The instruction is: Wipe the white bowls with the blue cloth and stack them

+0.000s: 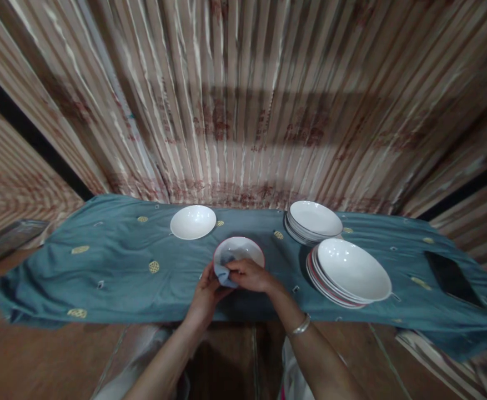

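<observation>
A white bowl with a red rim (238,243) is tilted toward me over the middle of the table. My left hand (205,294) grips its near left edge, with the fingers curled underneath. In my right hand (249,274) is a bunched blue cloth (225,276), pressed against the near rim and inside of the bowl. Part of the cloth hangs over the edge. Behind the bowl, to the left, lies a single white dish (193,222). A silver bangle (300,325) circles my right wrist.
To the right stand a stack of white plates (316,219) and, nearer, a stack of bowls (355,270), some red-edged. A black phone (452,278) lies at the far right. A teal patterned cloth (122,289) covers the table; a pleated curtain (243,111) hangs behind.
</observation>
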